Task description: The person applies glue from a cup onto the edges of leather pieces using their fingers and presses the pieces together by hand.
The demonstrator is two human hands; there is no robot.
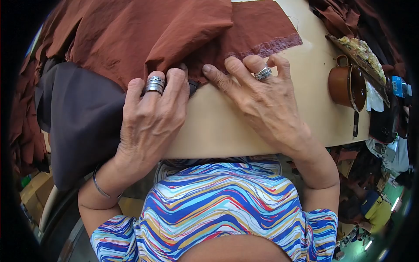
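Note:
A large rust-brown cloth (113, 35) is spread in folds over the pale tabletop. My left hand (152, 105), with rings on one finger, is closed with its fingertips gripping the cloth's near edge. Close by on the right, my right hand (262, 98) has bent fingers and a thumb pinching the same edge, beside a shiny, frayed-looking strip (273, 45). Between the two hands, a small dark piece (192, 86) pokes out at the edge; what it is I cannot make out. Dark grey-brown fabric (87, 113) hangs off the table's left side, under my left wrist.
At the right of the table (318, 118) stands a brown mug (347, 85), beside a worn board (362, 61) with a crumpled covering. A blue-labelled bottle (399, 86) lies past it. More brown cloth (338, 15) is heaped at the back right. Cardboard (37, 192) sits below left.

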